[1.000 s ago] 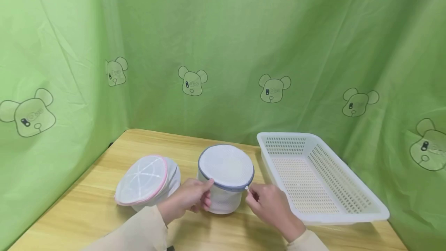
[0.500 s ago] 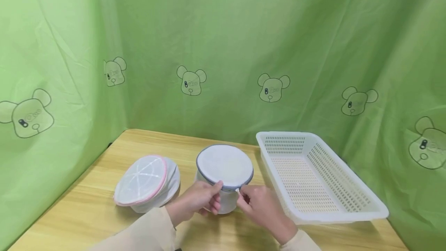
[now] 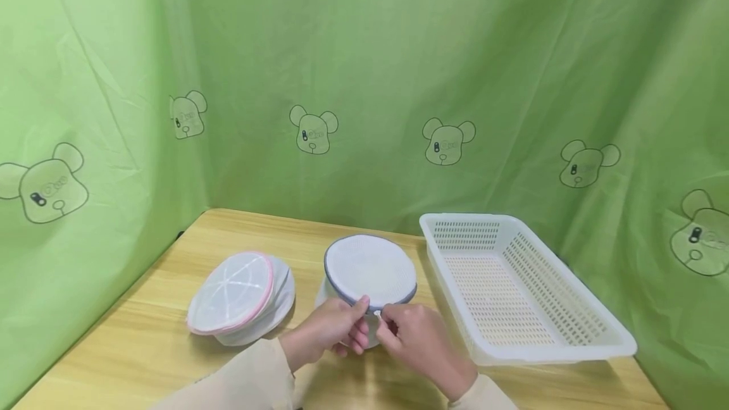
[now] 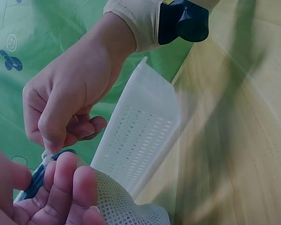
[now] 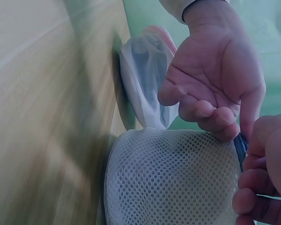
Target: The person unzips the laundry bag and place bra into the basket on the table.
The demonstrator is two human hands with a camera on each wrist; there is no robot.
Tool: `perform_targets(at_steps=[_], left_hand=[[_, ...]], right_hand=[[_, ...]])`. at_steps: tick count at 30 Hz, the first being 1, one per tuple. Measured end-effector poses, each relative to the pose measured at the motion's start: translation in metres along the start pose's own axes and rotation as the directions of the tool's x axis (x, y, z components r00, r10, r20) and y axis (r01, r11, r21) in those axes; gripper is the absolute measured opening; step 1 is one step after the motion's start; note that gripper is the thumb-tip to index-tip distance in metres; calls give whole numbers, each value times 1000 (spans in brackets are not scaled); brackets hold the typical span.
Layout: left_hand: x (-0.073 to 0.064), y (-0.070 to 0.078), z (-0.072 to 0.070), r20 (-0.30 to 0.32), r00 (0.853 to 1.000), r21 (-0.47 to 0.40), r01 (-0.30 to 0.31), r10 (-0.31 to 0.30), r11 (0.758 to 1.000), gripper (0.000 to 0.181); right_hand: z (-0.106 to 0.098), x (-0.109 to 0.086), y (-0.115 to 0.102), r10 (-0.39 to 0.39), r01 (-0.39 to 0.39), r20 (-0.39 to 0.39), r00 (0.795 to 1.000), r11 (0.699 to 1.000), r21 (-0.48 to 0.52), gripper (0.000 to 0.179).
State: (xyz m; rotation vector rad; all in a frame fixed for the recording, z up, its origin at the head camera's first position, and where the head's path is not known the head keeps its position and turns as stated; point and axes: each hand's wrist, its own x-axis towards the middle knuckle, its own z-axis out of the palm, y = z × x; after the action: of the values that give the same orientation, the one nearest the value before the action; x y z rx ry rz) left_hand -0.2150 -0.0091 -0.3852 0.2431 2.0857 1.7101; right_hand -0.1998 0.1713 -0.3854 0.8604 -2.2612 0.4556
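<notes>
A round white mesh laundry bag with a blue-grey zipper round its top stands on the table between both hands. My left hand pinches the front of the zippered rim, thumb on top and fingers beneath. Just beside it, my right hand pinches the small white zipper pull. The left wrist view shows the right fingertips right at the zipper's end, close to the left fingers. In the right wrist view, the honeycomb mesh side of the bag bulges below the left palm.
To the left, a second mesh laundry bag with a pink rim lies tilted and partly collapsed. A white perforated plastic basket stands on the right of the wooden table. Green curtain encloses the back and sides.
My right hand has drawn the zipper pull leftward along the front rim, towards my left hand. The left hand has shifted slightly right along the rim. The pink-rimmed bag has sagged slightly.
</notes>
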Motion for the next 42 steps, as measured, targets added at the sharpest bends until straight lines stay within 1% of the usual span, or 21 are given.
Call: perform_targets(at_steps=[3,7,20,30,38,42], left_hand=[[1,1,-1,1,1000,-2,2,-2,1000,51],[1,2,-1,6,1000,-16,6,-6,1000,48],[1,1,-2,10,1000,-21,2,-1,1000,42],[-1,2,-6,1,1000,-19,-13,13,1000,42],[-3,2,-9,7,1000,-14,-10,10,1000,42],[-4,3,-10,1,1000,-15,-9,9,1000,42]], right_hand=[[2,0,0,-20,20,-30,999,1000,-8,34],[3,-1,1,-23,22,-36,999,1000,-10,34],[2,-2,2,11,-11,6,1000,1000,5,34],[2,-5,7,13,-13,-2,1000,1000,10,34],[-1,-6,8,42,-42,31,999,999,9,32],[-2,-7,9,40,-40,24,999,999,8,32]])
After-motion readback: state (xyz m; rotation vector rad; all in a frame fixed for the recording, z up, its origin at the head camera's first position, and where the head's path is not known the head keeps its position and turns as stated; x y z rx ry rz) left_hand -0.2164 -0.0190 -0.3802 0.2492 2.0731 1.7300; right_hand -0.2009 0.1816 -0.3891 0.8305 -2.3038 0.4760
